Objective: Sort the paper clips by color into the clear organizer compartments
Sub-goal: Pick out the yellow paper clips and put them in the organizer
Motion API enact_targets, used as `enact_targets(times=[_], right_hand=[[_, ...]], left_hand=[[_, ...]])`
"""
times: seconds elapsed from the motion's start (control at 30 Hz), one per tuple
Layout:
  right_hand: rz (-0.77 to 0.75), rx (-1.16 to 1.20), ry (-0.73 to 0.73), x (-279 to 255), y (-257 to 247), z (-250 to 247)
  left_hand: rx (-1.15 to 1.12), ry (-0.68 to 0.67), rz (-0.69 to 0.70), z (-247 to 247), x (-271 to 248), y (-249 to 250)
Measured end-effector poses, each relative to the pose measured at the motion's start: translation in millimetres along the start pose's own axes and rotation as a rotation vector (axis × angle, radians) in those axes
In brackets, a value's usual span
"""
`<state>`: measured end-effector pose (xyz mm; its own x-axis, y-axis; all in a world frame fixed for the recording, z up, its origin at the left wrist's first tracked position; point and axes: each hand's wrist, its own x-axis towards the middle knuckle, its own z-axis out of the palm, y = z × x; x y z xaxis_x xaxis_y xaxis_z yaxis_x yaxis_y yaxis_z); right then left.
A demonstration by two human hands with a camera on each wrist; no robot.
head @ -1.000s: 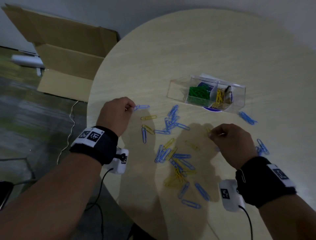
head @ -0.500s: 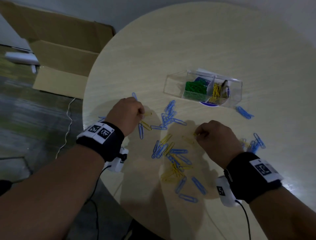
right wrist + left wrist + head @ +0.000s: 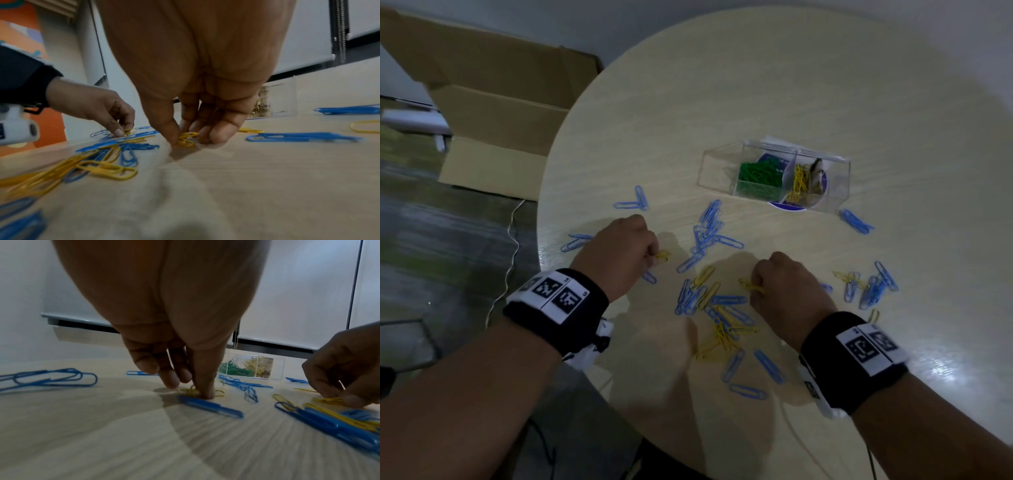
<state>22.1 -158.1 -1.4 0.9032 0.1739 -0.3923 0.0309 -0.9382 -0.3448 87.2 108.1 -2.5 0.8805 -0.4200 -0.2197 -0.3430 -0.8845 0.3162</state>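
On the left, the left hand [image 3: 616,253] is down on the tabletop [image 3: 756,85], its grip nearly closed: thumb and fingertips [image 3: 205,391] pinch a small bunch of yellow clips [image 3: 662,256] that lies flat, its long axis pointing away to the right. A lone blue clip [image 3: 209,405] lies just beside that pinch, nearer the wrist. Between the hands sits the mixed pile of blue and yellow clips [image 3: 717,308]. On the right, the right hand [image 3: 787,291] is curled in the same way, its grip closed on a second yellow bunch [image 3: 186,138] that touches the tabletop.

The clear organizer [image 3: 774,174] stands farther away and to the right of both hands, well apart from the left, nearer the right. Green clips [image 3: 758,178] fill one compartment; yellow ones [image 3: 799,181] sit in the next compartment to the right. The coming carry probably runs forward and rightward, and the right hand has the shorter path.
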Motion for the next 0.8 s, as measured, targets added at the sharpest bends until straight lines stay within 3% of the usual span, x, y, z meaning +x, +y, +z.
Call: enact_targets(times=[0.2, 0.37, 0.47, 0.67, 0.8], right_hand=[[0.027, 0.115, -0.005, -10.1, 0.6, 2.6], [0.0, 0.115, 0.008, -16.3, 3.8, 6.3], [-0.023, 0.153, 0.004, -16.9, 9.7, 0.1], [0.126, 0.183, 0.151, 5.1, 42.4, -27.3], [0.172, 0.133, 0.137, 18.6, 53.1, -32.4]], left_hand=[[0.025, -0.031, -0.018, -2.1, -4.1, 2.9], [-0.241, 0.138, -0.122, -3.5, -2.9, 30.9], [-0.359, 0.114, -0.166, 5.4, 1.4, 60.4], [-0.159, -0.003, -0.179, 26.6, 4.9, 75.2], [-0.094, -0.012, -0.149, 28.2, 3.2, 79.4]])
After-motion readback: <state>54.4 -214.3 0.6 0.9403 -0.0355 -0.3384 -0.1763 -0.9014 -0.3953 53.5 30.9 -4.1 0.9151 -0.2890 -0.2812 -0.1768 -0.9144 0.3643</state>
